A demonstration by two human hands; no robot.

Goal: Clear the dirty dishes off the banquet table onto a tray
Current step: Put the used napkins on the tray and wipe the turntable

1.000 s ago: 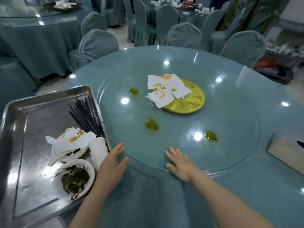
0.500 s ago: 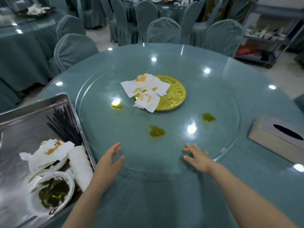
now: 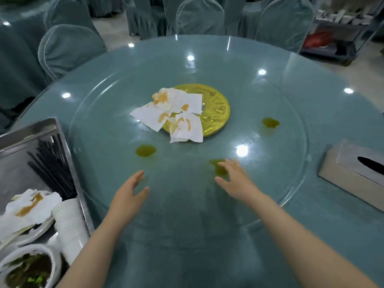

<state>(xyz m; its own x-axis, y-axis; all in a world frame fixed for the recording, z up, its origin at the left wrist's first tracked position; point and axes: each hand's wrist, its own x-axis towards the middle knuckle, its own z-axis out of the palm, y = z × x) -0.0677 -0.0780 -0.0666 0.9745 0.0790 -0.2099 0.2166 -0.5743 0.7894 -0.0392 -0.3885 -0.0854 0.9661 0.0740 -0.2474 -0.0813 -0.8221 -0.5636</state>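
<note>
Stained white napkins (image 3: 172, 115) lie over a gold disc (image 3: 216, 109) at the centre of the glass turntable (image 3: 291, 163). My left hand (image 3: 128, 196) and my right hand (image 3: 236, 181) reach over the turntable's near part, fingers straight, holding nothing. A green sauce spot (image 3: 218, 167) sits under my right fingertips. At the left stands the metal tray (image 3: 27, 129) with black chopsticks (image 3: 52, 165), a stack of white cups (image 3: 70, 227), a plate under a stained napkin (image 3: 27, 208) and a bowl of dark green leftovers (image 3: 29, 271).
Two more green sauce spots (image 3: 145, 150) (image 3: 270, 122) mark the glass. A silver tissue box (image 3: 355, 171) sits at the right. Covered chairs (image 3: 68, 48) ring the table's far side, and a service cart (image 3: 340, 32) stands at the back right.
Both hands have moved forward over the turntable and closer together. The turntable has rotated, carrying the napkins and sauce spots; my view has shifted nearer to the centre.
</note>
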